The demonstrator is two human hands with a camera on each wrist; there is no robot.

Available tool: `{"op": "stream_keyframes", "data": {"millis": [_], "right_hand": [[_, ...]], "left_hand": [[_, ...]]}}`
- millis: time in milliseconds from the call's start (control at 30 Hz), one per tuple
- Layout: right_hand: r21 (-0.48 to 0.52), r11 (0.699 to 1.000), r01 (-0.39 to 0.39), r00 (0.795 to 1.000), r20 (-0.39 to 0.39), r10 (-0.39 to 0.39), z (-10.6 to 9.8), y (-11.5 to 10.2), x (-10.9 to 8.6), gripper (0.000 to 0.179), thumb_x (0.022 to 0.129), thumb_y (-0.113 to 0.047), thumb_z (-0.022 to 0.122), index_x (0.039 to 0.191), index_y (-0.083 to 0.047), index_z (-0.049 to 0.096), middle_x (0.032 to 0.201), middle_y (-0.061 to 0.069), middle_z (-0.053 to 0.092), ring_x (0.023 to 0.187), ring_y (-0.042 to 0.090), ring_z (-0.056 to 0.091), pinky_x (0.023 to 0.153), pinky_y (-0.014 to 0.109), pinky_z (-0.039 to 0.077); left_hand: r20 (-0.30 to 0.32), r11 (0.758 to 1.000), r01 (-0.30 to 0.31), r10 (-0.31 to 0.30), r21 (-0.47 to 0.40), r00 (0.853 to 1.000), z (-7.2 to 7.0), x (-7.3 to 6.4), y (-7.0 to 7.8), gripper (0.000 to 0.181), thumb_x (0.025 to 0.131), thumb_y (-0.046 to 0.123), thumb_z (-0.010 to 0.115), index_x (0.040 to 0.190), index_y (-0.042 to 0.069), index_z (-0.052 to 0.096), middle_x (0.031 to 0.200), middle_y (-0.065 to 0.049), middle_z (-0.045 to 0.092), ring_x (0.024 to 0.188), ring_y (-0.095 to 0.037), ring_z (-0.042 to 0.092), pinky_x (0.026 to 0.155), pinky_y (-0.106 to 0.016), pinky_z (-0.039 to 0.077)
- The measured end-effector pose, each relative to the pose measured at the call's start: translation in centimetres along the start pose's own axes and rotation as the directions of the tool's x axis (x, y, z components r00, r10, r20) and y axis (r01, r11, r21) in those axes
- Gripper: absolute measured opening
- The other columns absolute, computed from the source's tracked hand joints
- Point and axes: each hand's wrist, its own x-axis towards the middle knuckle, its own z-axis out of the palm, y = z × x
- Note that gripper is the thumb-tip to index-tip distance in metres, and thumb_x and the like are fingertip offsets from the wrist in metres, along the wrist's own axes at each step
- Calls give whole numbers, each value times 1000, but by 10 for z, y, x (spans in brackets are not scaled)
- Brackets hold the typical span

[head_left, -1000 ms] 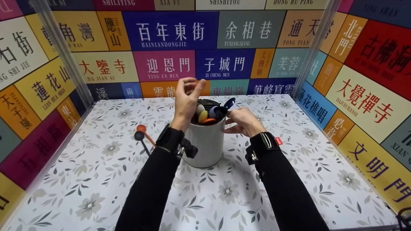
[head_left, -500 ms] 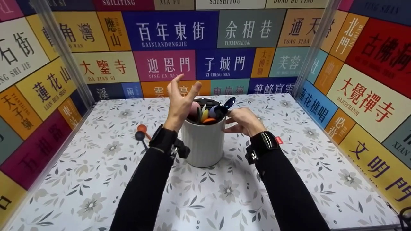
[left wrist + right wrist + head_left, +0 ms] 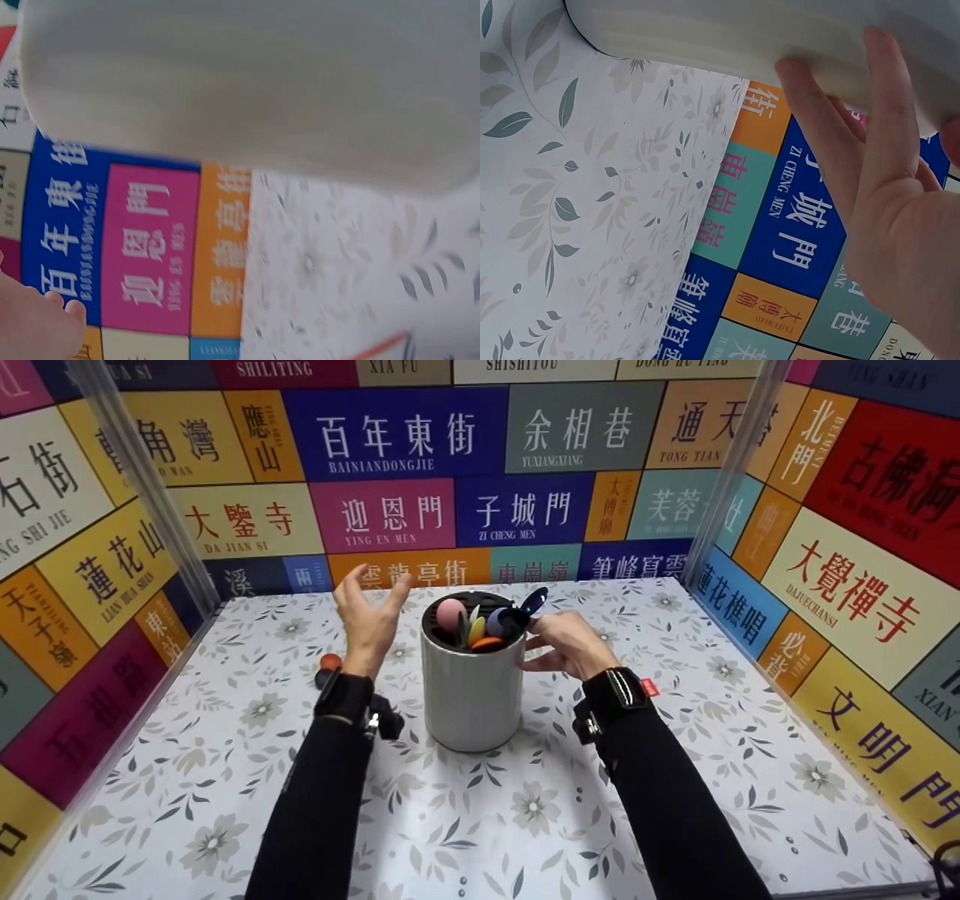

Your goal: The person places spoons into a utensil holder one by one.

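Observation:
A tall, pale grey cylindrical holder (image 3: 472, 697) with a black slotted top stands upright in front of me. Rounded ends in pink (image 3: 451, 615), yellow (image 3: 477, 630), orange (image 3: 487, 643) and bluish grey poke out of it, and a glossy dark blue spoon (image 3: 534, 600) leans over the right rim. My right hand (image 3: 566, 641) touches the holder's right side; in the right wrist view, extended fingers (image 3: 885, 82) lie on its wall. My left hand (image 3: 367, 619) is raised left of the holder, fingers spread, holding nothing.
Partly behind my left wrist, an orange-headed stick (image 3: 330, 661) and a dark-headed one (image 3: 322, 679) lie on the flower-patterned table (image 3: 210, 840). Panels with colourful lettering (image 3: 397, 431) enclose the back and both sides. A black cable (image 3: 946, 866) is at the lower right.
My left hand has moved left, away from the holder's top, and its fingers have spread. The pink end in the holder now shows fully. My right hand has stayed at the holder's side.

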Motion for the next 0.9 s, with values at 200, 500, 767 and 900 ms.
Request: {"op": "stream_keyframes", "data": {"millis": [200,500,767,900], "right_hand": [[0,1000,7,1000,-11,-7,0,3,1,24,96,-16,74,111,2,67,134,17,53,108,32,66,82,38,65],[3,1000,-7,1000,8,7,1,2,0,36,94,-21,79,118,4,68,139,17,53,115,34,64,84,39,65],[-3,1000,-14,1000,9,14,-1,-1,1,34,94,-21,80,115,4,69,138,18,53,113,34,65,85,38,64],[-11,1000,-17,1000,12,18,-3,-1,0,40,92,-22,82,120,4,69,138,20,54,111,35,66,85,37,64]], "left_hand": [[-49,984,26,-17,178,999,-16,-1,-27,80,92,47,76,153,6,43,157,-23,30,142,-38,35,119,-53,31],[9,837,58,-75,545,997,-47,-11,-81,79,97,47,70,157,6,39,159,-27,26,145,-47,30,120,-62,26],[12,778,201,-259,595,966,-70,-23,-115,68,97,25,65,153,-2,37,148,-36,31,135,-56,36,109,-67,39],[-31,743,254,-300,620,953,-73,-28,-127,62,97,26,66,146,-4,42,139,-35,39,128,-54,43,102,-67,44]]}}
